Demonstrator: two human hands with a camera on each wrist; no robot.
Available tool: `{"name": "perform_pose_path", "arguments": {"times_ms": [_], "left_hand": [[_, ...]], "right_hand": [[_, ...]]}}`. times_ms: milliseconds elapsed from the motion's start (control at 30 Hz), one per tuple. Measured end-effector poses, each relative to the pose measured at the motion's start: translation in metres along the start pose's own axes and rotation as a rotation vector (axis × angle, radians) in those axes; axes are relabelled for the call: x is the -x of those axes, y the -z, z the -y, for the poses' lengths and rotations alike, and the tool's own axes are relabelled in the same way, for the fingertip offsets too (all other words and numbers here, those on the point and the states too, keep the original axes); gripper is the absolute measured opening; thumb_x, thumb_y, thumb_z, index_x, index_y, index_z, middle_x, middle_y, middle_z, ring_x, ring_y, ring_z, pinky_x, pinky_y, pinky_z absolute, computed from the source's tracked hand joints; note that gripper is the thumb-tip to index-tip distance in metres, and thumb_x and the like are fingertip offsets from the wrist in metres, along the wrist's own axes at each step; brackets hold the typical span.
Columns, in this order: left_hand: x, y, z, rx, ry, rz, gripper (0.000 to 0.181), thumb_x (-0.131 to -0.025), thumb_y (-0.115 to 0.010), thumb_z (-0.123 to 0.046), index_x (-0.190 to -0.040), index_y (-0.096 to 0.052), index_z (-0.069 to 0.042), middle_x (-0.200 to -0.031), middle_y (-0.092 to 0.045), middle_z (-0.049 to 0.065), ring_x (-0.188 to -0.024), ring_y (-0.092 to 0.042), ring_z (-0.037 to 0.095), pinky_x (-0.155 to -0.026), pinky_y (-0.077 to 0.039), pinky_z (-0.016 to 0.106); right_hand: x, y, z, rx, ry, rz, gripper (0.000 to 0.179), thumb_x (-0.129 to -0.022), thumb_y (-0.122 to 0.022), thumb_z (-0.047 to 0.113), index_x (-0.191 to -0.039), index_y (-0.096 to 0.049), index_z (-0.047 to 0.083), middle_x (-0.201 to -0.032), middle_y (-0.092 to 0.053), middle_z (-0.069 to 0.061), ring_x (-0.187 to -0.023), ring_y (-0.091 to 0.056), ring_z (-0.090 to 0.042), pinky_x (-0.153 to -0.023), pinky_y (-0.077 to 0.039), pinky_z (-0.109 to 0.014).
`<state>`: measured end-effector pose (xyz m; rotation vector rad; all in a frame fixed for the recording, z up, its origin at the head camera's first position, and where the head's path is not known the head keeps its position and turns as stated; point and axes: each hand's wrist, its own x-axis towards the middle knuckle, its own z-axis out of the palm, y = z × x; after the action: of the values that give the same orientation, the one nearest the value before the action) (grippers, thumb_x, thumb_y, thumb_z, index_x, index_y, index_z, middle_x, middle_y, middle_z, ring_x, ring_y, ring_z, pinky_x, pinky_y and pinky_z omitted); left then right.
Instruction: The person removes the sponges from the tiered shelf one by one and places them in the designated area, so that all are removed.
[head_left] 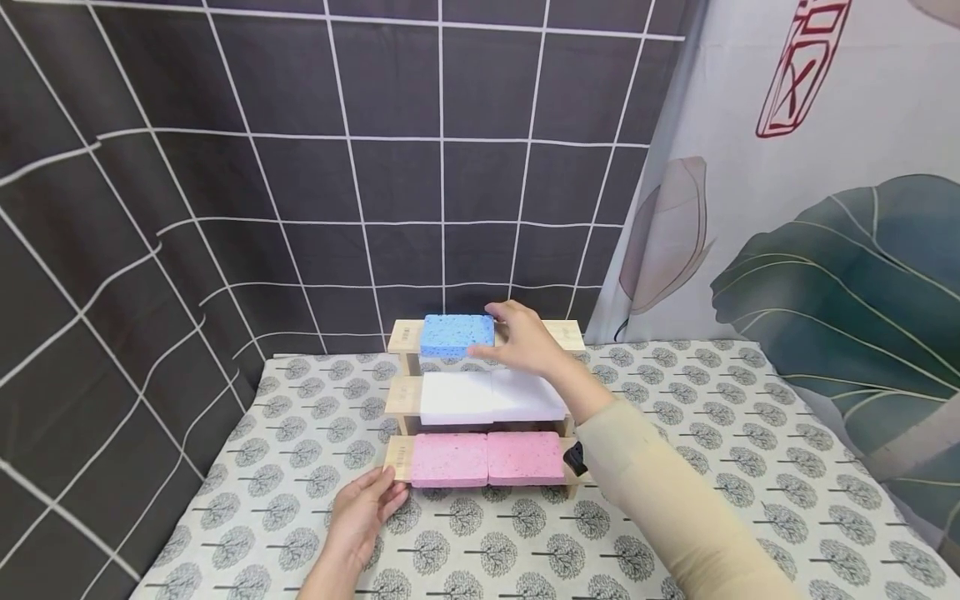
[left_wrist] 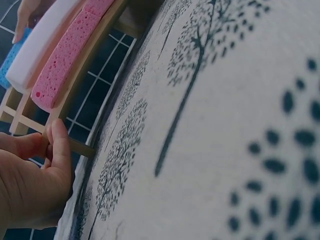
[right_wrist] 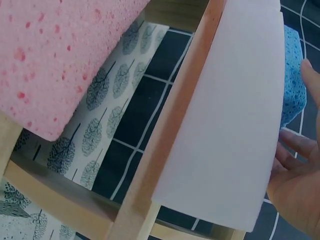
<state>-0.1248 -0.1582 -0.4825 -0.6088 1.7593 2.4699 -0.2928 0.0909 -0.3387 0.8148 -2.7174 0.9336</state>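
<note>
A three-step wooden rack [head_left: 405,396] stands on the table. My left hand [head_left: 362,510] grips the left end of its lowest step, thumb and fingers at the wood in the left wrist view. On the top step, left of the middle, lies a blue sponge [head_left: 457,333]. My right hand [head_left: 521,337] holds this sponge by its right end, thumb at the front corner and fingers behind. Two white sponge blocks [head_left: 456,396] sit side by side on the middle step, the right one partly behind my wrist. Two pink sponges [head_left: 450,458] lie side by side on the lowest step.
The table wears a cloth [head_left: 300,454] printed with trees. Behind and to the left hangs a dark sheet [head_left: 390,183] with white grid lines. At the right hangs a pale curtain [head_left: 720,125] with large leaves. A black band [head_left: 575,458] shows at my right wrist.
</note>
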Motion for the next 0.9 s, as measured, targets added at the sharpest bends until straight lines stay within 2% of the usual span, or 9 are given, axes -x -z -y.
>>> {"name": "perform_pose_path", "arguments": {"times_ms": [133, 333, 467, 767, 900], "left_hand": [[-0.0005, -0.0002, -0.0001, -0.004, -0.001, -0.005, 0.048, -0.103, -0.056, -0.007, -0.139, -0.038, 0.019, -0.093, -0.063, 0.009, -0.083, -0.065, 0.011, -0.086, -0.062, 0.024], [-0.001, 0.0006, -0.0004, -0.013, 0.004, -0.001, 0.05, -0.104, -0.056, -0.009, -0.14, -0.036, 0.019, -0.095, -0.062, 0.008, -0.084, -0.065, 0.01, -0.087, -0.062, 0.023], [-0.0007, 0.0006, -0.0006, -0.023, 0.003, 0.004, 0.051, -0.104, -0.056, -0.01, -0.141, -0.035, 0.019, -0.096, -0.063, 0.009, -0.085, -0.065, 0.011, -0.087, -0.062, 0.024], [0.0003, -0.0011, 0.0004, -0.036, 0.012, -0.013, 0.054, -0.103, -0.057, -0.011, -0.142, -0.035, 0.019, -0.095, -0.064, 0.009, -0.084, -0.066, 0.011, -0.087, -0.062, 0.024], [-0.0003, -0.0005, 0.0009, -0.035, 0.004, -0.014, 0.051, -0.103, -0.058, -0.011, -0.14, -0.039, 0.018, -0.093, -0.065, 0.008, -0.083, -0.066, 0.011, -0.086, -0.063, 0.024]], "right_hand": [[-0.0027, -0.0002, 0.0008, 0.027, 0.019, 0.017, 0.083, -0.079, -0.088, 0.038, -0.138, -0.054, -0.009, -0.132, -0.059, -0.021, -0.126, -0.055, -0.035, -0.112, -0.048, -0.044], [-0.0047, -0.0019, 0.0012, 0.04, 0.002, 0.061, 0.082, -0.081, -0.086, 0.041, -0.139, -0.053, -0.008, -0.134, -0.059, -0.021, -0.124, -0.056, -0.034, -0.11, -0.05, -0.043], [-0.0055, -0.0024, 0.0008, 0.043, 0.001, 0.071, 0.085, -0.079, -0.088, 0.04, -0.139, -0.053, -0.008, -0.135, -0.059, -0.021, -0.125, -0.055, -0.035, -0.11, -0.05, -0.043], [-0.0047, -0.0032, 0.0, 0.012, 0.003, 0.038, 0.085, -0.075, -0.092, 0.035, -0.138, -0.054, -0.009, -0.13, -0.061, -0.02, -0.114, -0.06, -0.031, -0.101, -0.056, -0.039], [-0.0032, -0.0033, 0.0003, -0.004, 0.011, 0.002, 0.082, -0.075, -0.092, 0.033, -0.137, -0.056, -0.007, -0.132, -0.061, -0.019, -0.119, -0.059, -0.033, -0.106, -0.053, -0.042]]}}
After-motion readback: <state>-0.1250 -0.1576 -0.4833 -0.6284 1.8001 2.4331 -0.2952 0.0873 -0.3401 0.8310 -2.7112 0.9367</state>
